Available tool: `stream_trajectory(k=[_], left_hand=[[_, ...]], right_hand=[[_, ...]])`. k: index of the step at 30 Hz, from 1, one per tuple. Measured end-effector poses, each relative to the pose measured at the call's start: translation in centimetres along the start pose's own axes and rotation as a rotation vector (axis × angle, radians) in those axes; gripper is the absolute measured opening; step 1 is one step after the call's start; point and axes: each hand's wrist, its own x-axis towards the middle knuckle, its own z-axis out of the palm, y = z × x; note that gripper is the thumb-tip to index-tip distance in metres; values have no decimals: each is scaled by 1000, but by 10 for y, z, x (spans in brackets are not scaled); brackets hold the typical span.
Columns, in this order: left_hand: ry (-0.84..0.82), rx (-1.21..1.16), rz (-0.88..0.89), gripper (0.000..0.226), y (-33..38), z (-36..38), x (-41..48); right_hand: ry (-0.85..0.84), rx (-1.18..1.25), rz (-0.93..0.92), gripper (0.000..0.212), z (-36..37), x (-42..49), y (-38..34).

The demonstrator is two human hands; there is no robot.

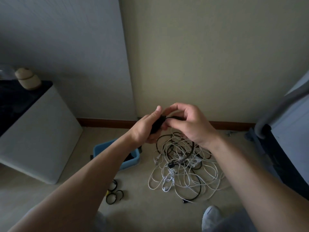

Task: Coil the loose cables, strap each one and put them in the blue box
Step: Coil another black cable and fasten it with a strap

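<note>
1. Black cable bundle (157, 126): coiled and held up in front of us, above the floor near the corner of the walls. Our hands meet on it.
2. Left hand (145, 131): fingers curled round the lower part of the bundle, thumb lying up along its side.
3. Right hand (190, 123): fingertips pinching a thin black strand at the top end of the same bundle. We cannot tell whether it is a strap or the cable's own end.
4. Blue box (103, 146): on the floor below our left forearm, which hides part of it. Something dark lies inside, near its right wall.
5. Loose cables (184, 169): one tangled heap on the floor just right of the box, mostly white with several black ones running through it. Plugs show here and there.
6. Black straps (113, 192): a few curled into rings on the floor in front of the box, one with a yellow bit.
7. White cabinet (41, 139): on the left, dark top, with a pale jar (27, 79) standing on it.
8. Grey shoe (211, 216): at the bottom edge, near the heap.
</note>
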Motion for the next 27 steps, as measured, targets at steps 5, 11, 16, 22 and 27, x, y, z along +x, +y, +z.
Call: stream_trajectory(k=[5,11,16,22,27], left_hand=[[-65,21,18,47,2,-1,-2],[-66,-35,50,41,3,0,-4],[-160,-287,1,35,9,-9,-6],[-166,-632,-12,35,11,-13,-4],[-137,-843,63,37,10,-21,-1]], right_hand=[[259,-298,-41,30,-15,8,14],[166,-153,-6,10,-17,9,18],[165,-81,74,21,-20,10,29],[96,82,165,34,-1,10,32],[34,203,300,34,14,6,40]])
